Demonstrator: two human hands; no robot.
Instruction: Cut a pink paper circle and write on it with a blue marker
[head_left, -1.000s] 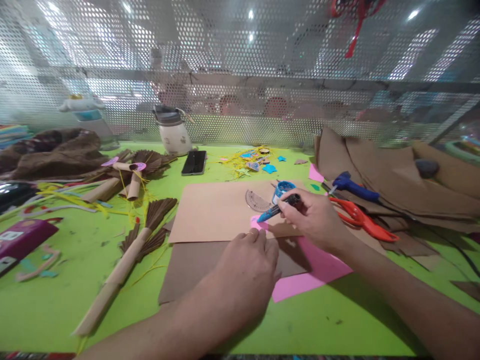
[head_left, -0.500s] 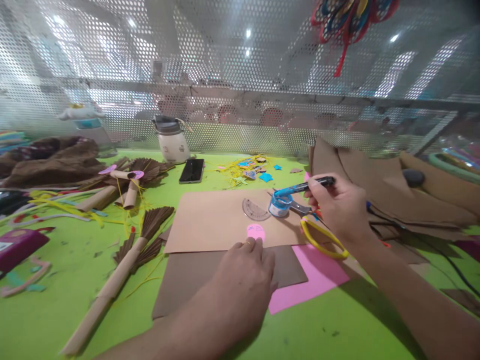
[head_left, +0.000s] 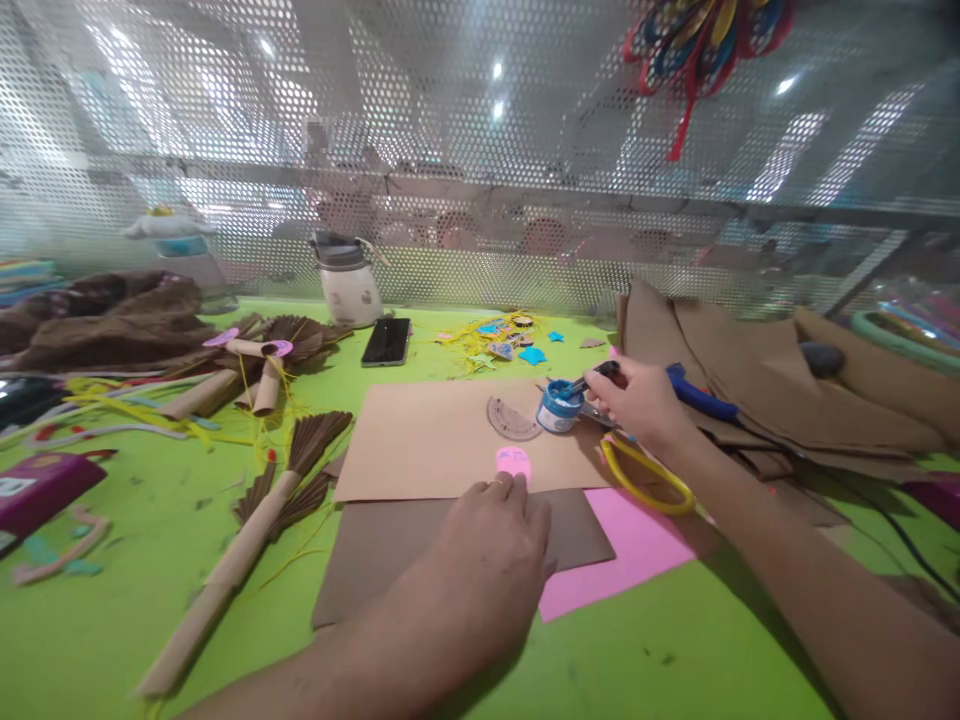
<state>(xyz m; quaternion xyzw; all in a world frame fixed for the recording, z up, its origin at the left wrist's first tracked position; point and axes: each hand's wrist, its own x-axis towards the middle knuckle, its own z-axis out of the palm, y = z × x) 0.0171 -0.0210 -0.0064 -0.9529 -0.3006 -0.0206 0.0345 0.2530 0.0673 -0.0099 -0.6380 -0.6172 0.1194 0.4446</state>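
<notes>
My left hand (head_left: 484,545) lies with its fingertips closed together, holding a small pink paper circle (head_left: 514,458) down against a tan card sheet (head_left: 420,440). Blue lines mark the circle; its lower edge is under my fingers. My right hand (head_left: 645,400) pinches a slim black pen-like tool (head_left: 606,374) whose tip is inside a small jar of blue paint (head_left: 559,412). Beside the jar lie a clear protractor (head_left: 513,418) and scissors with yellow handles (head_left: 649,485), below my right hand. A brown sheet (head_left: 390,560) and a pink sheet (head_left: 615,575) stick out beneath the card.
Rolled brown paper figures (head_left: 247,560) lie to the left. Behind the card are a phone (head_left: 387,342), a bottle (head_left: 346,285) and yellow shreds with blue stars (head_left: 532,355). Brown paper (head_left: 757,370) and a blue-handled tool (head_left: 701,395) are at right. A perforated screen (head_left: 480,220) stands behind.
My right hand has moved left and slightly down, and the pen-like tool now tilts into the paint jar. My left hand stays on the pink circle.
</notes>
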